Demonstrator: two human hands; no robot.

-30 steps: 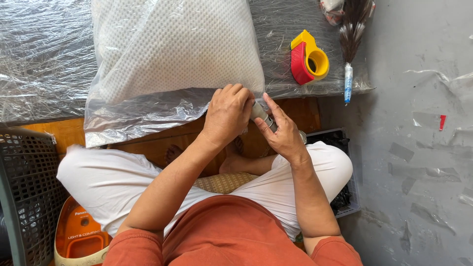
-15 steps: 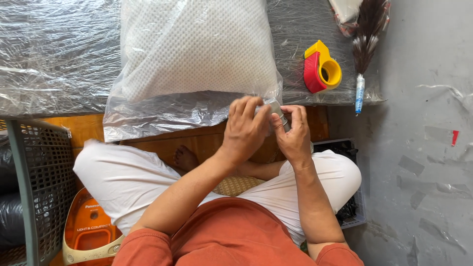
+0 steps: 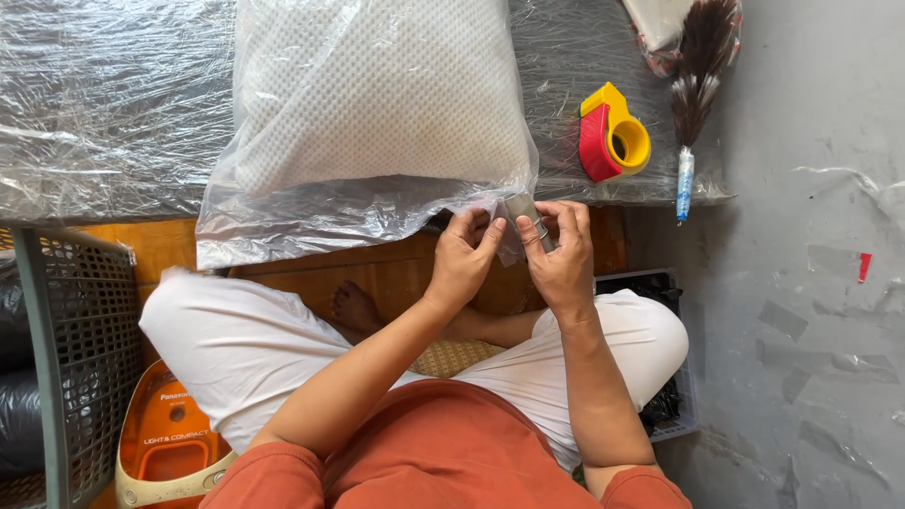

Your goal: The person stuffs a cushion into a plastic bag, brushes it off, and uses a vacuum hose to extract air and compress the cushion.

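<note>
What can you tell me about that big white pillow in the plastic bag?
The pillow is white with a dotted, knobbly surface that looks like foam or latex. It sits inside a clear, crinkled plastic bag, lying flat on a low surface covered in plastic sheet. The bag's loose open end hangs over the near edge. At its right corner the left hand and right hand pinch the plastic together.

We see a white dimpled fabric pillow (image 3: 377,94) inside a clear, glossy, crinkled plastic bag (image 3: 311,217). Our left hand (image 3: 462,259) and right hand (image 3: 561,259) pinch a small, shiny, clear strip of tape (image 3: 521,215). The red and yellow tape dispenser (image 3: 613,143) looks like smooth, hard plastic. The grey basket (image 3: 75,349) is matt plastic mesh.
</note>
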